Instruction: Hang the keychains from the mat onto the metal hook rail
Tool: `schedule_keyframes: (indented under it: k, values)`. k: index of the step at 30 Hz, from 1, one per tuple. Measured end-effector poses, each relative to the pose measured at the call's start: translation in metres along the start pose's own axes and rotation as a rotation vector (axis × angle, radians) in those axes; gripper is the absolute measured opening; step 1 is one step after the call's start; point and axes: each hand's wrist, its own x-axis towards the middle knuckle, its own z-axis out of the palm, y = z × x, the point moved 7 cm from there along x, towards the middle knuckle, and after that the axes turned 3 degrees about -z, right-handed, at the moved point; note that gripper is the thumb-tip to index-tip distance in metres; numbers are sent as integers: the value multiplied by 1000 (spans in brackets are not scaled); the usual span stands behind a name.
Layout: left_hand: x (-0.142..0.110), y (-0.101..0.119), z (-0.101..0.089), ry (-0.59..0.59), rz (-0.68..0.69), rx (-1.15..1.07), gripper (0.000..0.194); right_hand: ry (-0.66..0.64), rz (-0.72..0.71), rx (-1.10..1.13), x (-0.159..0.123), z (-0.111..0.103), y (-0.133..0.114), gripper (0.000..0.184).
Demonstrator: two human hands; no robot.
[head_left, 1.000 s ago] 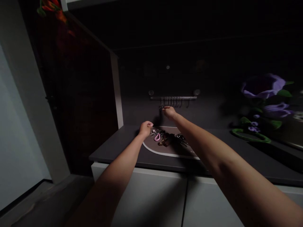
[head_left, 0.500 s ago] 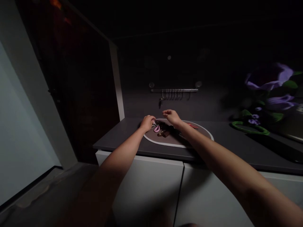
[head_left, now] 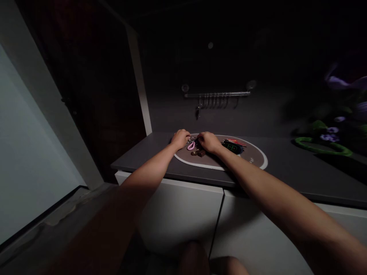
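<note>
An oval grey mat [head_left: 252,162] with a pale rim lies on a dark counter [head_left: 149,156] and carries a pile of keys and fobs. My left hand [head_left: 180,138] is closed at the left end of the pile, fingers curled on a bunch of keys with a pink loop [head_left: 191,145]. My right hand [head_left: 209,142] rests curled on the same pile, just right of the pink loop. A dark fob with green marks [head_left: 232,147] and a red tag lie right of it. One key [head_left: 197,111] hangs from the hook rail [head_left: 216,94] on the wall above.
White cabinet doors [head_left: 183,214] stand below the counter. A white post [head_left: 140,84] rises at the counter's left end, with a dark panel beside it. Purple flowers and a green looped stem [head_left: 322,144] lie on the right. The scene is dim.
My right hand came down from the hanging key at the rail to the pile on the mat. My left hand stayed at the keys. The view tilted downward.
</note>
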Motion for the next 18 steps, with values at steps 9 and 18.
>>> schedule_keyframes:
  k: [9, 18]
  values:
    - [-1, 5, -6, 3, 62, 28, 12, -13, 8, -15, 7, 1, 4, 27]
    - [-4, 7, -17, -1, 44, -145, 12, -8, -32, 0, 7, -1, 1, 25]
